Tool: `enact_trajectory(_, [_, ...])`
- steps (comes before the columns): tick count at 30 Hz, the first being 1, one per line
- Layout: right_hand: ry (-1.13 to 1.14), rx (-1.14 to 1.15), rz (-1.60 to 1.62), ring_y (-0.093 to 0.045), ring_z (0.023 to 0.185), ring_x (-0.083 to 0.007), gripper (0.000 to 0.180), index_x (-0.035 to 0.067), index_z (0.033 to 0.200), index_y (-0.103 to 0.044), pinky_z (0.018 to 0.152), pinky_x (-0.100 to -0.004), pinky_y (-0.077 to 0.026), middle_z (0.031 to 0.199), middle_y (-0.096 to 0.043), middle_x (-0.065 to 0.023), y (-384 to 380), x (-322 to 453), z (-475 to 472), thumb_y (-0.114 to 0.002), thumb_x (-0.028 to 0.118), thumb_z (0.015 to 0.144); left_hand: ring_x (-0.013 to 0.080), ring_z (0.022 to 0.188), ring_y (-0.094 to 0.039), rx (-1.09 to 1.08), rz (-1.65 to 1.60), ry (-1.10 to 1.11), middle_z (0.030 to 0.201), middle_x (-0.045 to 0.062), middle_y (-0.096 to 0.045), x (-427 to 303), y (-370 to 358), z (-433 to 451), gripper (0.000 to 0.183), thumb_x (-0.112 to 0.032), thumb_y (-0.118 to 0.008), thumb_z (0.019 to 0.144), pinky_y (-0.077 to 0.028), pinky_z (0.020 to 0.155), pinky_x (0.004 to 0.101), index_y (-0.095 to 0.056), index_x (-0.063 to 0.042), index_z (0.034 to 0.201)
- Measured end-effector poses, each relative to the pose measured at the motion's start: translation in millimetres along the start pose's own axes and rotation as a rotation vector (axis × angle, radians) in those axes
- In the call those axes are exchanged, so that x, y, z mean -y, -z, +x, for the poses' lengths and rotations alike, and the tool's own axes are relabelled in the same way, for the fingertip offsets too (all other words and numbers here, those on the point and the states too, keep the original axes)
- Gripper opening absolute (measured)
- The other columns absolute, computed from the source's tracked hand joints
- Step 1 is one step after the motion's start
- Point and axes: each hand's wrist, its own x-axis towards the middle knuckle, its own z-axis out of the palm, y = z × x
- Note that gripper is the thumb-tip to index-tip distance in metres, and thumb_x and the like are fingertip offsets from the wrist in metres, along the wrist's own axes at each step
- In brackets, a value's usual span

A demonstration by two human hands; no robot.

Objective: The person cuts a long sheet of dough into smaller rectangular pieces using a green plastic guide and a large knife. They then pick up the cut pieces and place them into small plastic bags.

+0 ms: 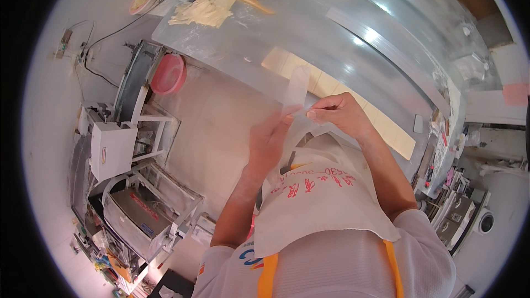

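Observation:
A thin, see-through plastic bag (299,80) hangs in front of my apron, at the near edge of the steel worktable (215,51). My left hand (267,140), blurred, grips the bag's near end between thumb and fingers. Pinched between the fingertips of my right hand (341,114) is another part of the same thin plastic. Beyond both hands a long flat strip of pale dough (383,130) lies on the steel, with crosswise lines marking it into several pieces. The bag covers a bit of this strip, and my right hand hides another bit.
Dough scraps (203,10) are heaped at the far left beside a wooden-handled brush (248,0). A long metal bar (385,60) lies across the table. Left of the table stand a pink basin (169,73), a white machine (114,149) and a metal-framed machine (140,211).

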Motion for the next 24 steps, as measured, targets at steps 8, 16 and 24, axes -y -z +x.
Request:
enact_trajectory(8, [-0.062,0.055,0.127,-0.068,0.082,-0.0109,0.021,-0.002,0.1,-0.081,0.077,-0.0276,-0.054,0.087,-0.076,-0.0043,-11.1,-7.5,70.1,-0.086,0.016,0.09,0.0035,0.072,-0.045,-0.068,-0.058,0.134,0.077,-0.007,-0.054,12.4,27.2,47.4,0.026,-0.018,-0.064,0.111,-0.04,0.063,0.0233,-0.078,-0.008,0.13])
enact_trajectory(16, [-0.097,0.323,0.184,-0.064,0.083,-0.0106,0.021,0.0,0.098,-0.079,0.078,-0.0278,-0.051,0.089,-0.072,-0.0028,-11.4,6.0,163.0,-0.081,0.02,0.096,0.0003,0.064,-0.038,-0.115,0.129,0.17,0.074,-0.01,-0.05,-0.3,53.3,114.5,0.024,-0.017,-0.063,0.111,-0.031,0.056,0.0221,-0.079,-0.007,0.127])
enact_trajectory(24, [-0.168,0.26,0.256,-0.062,0.079,-0.0102,0.02,0.003,0.093,-0.078,0.079,-0.0286,-0.049,0.086,-0.072,-0.0018,-20.1,29.9,236.4,-0.081,0.023,0.094,0.0,0.064,-0.04,-0.157,0.053,0.203,0.073,-0.01,-0.052,2.8,89.5,185.8,0.025,-0.018,-0.063,0.112,-0.032,0.055,0.0214,-0.079,-0.006,0.126])
